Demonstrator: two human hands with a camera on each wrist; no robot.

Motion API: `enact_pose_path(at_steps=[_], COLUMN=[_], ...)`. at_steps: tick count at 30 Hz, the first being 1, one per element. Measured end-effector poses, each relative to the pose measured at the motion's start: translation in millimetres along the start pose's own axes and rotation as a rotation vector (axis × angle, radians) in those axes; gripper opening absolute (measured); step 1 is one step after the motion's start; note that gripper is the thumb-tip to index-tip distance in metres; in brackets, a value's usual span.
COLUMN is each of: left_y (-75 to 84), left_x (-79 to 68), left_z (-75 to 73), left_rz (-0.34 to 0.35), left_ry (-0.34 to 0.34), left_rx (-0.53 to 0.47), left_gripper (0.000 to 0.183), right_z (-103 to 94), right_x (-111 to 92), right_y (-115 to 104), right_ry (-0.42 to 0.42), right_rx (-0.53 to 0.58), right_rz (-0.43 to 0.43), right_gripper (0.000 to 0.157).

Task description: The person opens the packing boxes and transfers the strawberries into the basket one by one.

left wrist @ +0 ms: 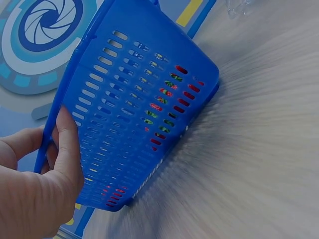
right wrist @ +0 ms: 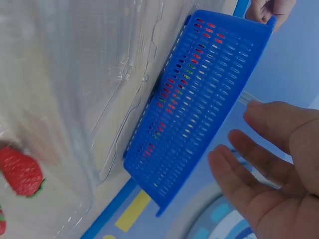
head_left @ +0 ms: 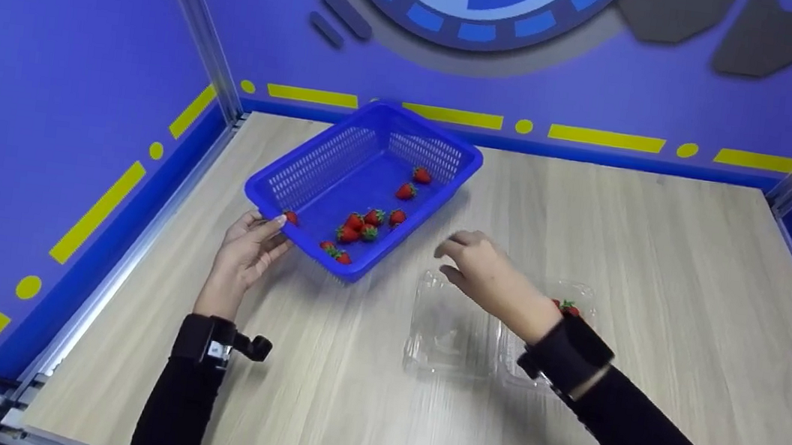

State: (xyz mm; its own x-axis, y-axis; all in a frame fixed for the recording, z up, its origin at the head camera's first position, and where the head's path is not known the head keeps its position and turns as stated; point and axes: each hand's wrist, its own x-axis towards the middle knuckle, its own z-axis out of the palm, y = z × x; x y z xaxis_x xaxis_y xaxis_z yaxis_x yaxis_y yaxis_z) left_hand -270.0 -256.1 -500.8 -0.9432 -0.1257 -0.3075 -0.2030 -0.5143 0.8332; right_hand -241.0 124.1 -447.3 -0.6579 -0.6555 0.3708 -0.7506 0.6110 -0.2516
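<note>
My left hand (head_left: 245, 249) pinches the near left rim of a blue plastic basket (head_left: 313, 159), thumb on the rim and fingers beneath. Several strawberries (head_left: 373, 217) lie on the basket's floor, mostly along its near right side; they show through the slotted wall (left wrist: 114, 94) in the left wrist view. My right hand (head_left: 485, 267), fingers loosely bent and holding nothing, hovers right of the basket, above a clear plastic clamshell box (head_left: 454, 335). Strawberries (right wrist: 21, 172) sit in the box's right part, partly hidden behind my right wrist in the head view.
The light wooden tabletop (head_left: 687, 311) carries both basket and box. Blue printed panels (head_left: 562, 99) stand behind and at the sides, with metal frame posts (head_left: 194, 16) in the corners. Each wrist wears a black camera band (head_left: 569, 353).
</note>
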Motion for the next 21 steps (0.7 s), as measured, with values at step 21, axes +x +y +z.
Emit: enact_pose_path(at_steps=[21], left_y=[-0.1], left_x=[-0.5], left_z=[1.2], left_rz=[0.002], left_ry=[0.003], left_rx=[0.007], left_gripper=[0.027], right_z=[-15.9], right_x=[-94.1], right_y=[16.3], right_ry=[0.108], right_rx=[0.005], right_rz=[0.172], right_gripper=[0.024])
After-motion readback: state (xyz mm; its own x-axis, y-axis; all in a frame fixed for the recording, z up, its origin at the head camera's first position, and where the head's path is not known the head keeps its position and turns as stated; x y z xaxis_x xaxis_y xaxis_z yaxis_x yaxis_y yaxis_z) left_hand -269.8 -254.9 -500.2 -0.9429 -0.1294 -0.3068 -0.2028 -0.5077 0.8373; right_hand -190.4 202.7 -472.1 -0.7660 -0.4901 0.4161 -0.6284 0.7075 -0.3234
